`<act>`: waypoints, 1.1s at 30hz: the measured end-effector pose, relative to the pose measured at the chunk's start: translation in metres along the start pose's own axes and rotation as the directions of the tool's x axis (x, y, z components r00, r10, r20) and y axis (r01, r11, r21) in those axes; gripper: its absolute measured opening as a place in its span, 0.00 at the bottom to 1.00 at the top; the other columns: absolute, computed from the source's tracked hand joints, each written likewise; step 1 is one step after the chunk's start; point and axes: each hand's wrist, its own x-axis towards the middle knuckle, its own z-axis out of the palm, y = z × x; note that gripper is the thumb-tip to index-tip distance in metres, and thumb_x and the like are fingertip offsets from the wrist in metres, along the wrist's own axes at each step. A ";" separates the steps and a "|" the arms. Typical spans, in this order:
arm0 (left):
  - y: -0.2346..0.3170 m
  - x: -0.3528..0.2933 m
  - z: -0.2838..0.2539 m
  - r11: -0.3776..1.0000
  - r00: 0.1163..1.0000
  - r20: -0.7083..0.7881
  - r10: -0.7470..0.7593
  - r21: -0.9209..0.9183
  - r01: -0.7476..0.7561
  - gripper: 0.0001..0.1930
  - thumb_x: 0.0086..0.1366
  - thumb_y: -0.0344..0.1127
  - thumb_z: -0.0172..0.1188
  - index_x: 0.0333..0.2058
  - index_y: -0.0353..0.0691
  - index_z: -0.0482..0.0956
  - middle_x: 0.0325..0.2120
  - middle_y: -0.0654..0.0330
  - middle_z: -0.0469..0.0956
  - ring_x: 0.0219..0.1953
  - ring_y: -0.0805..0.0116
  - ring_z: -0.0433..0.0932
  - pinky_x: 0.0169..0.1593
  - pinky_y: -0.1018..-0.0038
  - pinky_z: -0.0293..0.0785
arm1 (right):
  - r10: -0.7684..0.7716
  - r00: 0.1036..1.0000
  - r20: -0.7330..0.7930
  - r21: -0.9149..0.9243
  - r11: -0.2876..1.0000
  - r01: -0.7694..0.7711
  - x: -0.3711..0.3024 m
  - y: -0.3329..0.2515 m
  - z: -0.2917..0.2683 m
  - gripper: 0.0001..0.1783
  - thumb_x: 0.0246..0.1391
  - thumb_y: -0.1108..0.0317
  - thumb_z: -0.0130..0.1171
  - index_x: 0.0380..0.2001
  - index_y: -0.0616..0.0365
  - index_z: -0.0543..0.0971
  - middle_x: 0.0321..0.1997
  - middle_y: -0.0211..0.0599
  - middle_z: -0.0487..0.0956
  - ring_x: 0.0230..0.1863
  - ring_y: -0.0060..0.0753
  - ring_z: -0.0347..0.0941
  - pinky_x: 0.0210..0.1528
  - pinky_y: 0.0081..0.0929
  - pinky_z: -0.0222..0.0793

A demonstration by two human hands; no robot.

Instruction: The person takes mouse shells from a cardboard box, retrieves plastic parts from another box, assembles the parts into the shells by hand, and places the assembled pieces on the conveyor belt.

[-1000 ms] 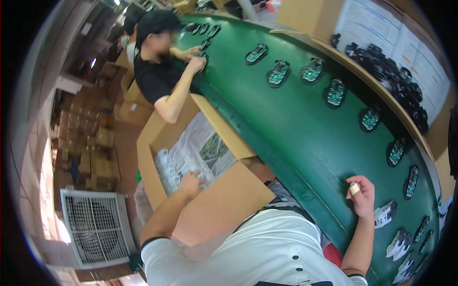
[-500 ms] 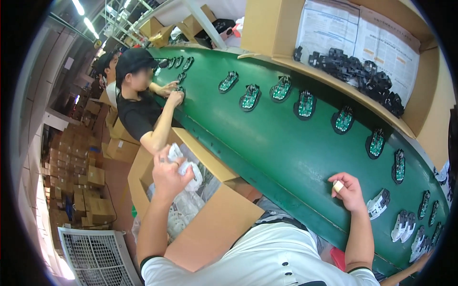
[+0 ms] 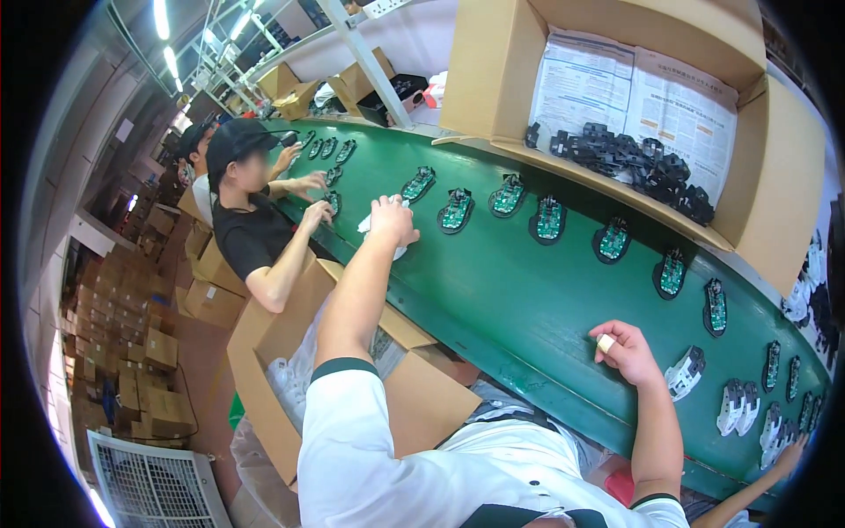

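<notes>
My left hand (image 3: 393,220) reaches over the near edge of the green belt. Its fingers are closed on white plastic pieces (image 3: 400,252), partly hidden under the palm. Just beyond it lies a black oval base with a green circuit board (image 3: 418,184). My right hand (image 3: 627,354) hovers over the belt with curled fingers. A pale band (image 3: 606,343) shows at its fingertips; whether anything is pinched there is hidden. To its right sits a white-and-grey shell (image 3: 685,373). Several more board-bearing bases, such as one circuit-board base (image 3: 547,220), form a row along the belt (image 3: 493,290).
An open carton (image 3: 431,400) with white bagged pieces stands below my left arm. Across the belt, a large carton (image 3: 748,202) holds black plastic parts (image 3: 620,158). A co-worker in a black cap (image 3: 239,141) works at the left. Another person's hand (image 3: 790,453) shows at lower right.
My left hand has moved from above the carton forward and right onto the belt, with the white pieces. My right hand has barely moved. The boards have shifted slightly left and down in view.
</notes>
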 end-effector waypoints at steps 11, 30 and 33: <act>-0.007 -0.193 0.016 0.644 0.643 -0.753 -0.138 -0.562 -0.520 0.07 0.58 0.36 0.71 0.34 0.42 0.88 0.38 0.55 0.87 0.42 0.53 0.86 0.48 0.61 0.83 | -0.090 0.996 0.012 -0.096 0.991 0.091 -0.005 0.019 -0.020 0.18 0.66 0.64 0.60 0.54 0.61 0.78 0.32 0.31 0.82 0.21 0.12 0.64 0.22 0.13 0.59; -0.241 -0.427 0.177 0.525 0.415 0.827 -0.379 -0.178 0.832 0.46 0.50 0.67 0.72 0.51 0.25 0.84 0.56 0.36 0.81 0.60 0.46 0.81 0.63 0.60 0.77 | -0.008 0.998 0.055 -0.167 0.986 0.017 0.003 0.009 -0.006 0.20 0.69 0.60 0.59 0.58 0.61 0.76 0.39 0.30 0.81 0.30 0.15 0.72 0.29 0.12 0.67; -0.243 -0.441 0.203 0.480 0.509 0.634 -0.583 -0.237 0.845 0.49 0.51 0.67 0.72 0.59 0.28 0.78 0.59 0.36 0.78 0.62 0.43 0.79 0.65 0.58 0.75 | 0.002 0.998 0.056 -0.159 0.987 0.007 0.003 0.011 -0.008 0.20 0.70 0.59 0.59 0.58 0.60 0.77 0.40 0.30 0.81 0.30 0.15 0.73 0.29 0.12 0.68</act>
